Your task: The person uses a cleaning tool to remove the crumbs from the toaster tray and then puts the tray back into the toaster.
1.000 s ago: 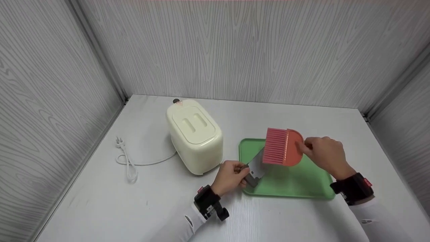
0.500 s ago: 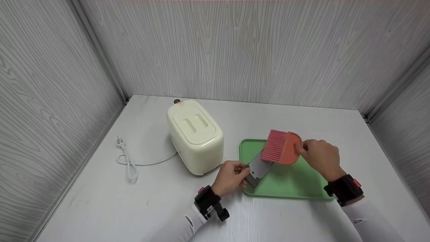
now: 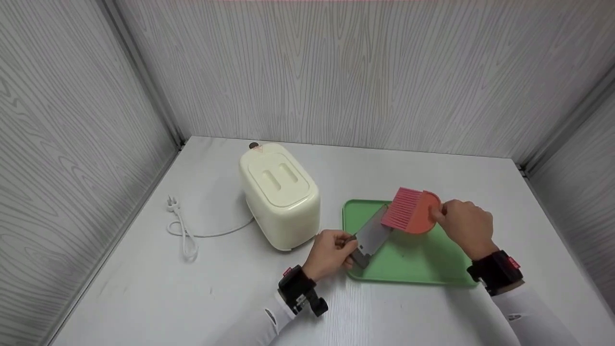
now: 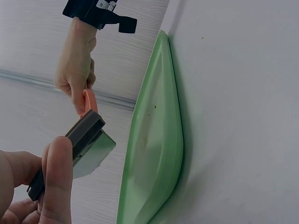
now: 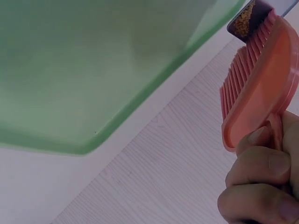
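My left hand point(image 3: 330, 253) pinches the dark end of a toaster crumb tray point(image 3: 375, 234), a flat grey metal piece slanted over the green tray point(image 3: 427, 266). In the right wrist view, golden-brown crumbs point(image 5: 244, 23) lie at the far end of the crumb tray. My right hand point(image 3: 465, 227) grips the handle of an orange brush point(image 3: 421, 215) with pink bristles. Those bristles overlap the far right part of the crumb tray. A few dark specks point(image 4: 155, 107) show on the green tray in the left wrist view.
A cream toaster point(image 3: 293, 226) with a lid over its top stands left of the green tray. Its white cord and plug point(image 3: 173, 205) lie on the white table point(image 3: 144, 298) farther left. Grey wood-grain panels point(image 3: 336, 72) enclose the table at the back and sides.
The brush has tilted and ended up farther right along the crumb tray, baring more of its metal. My left hand and the crumb tray have stayed in place.
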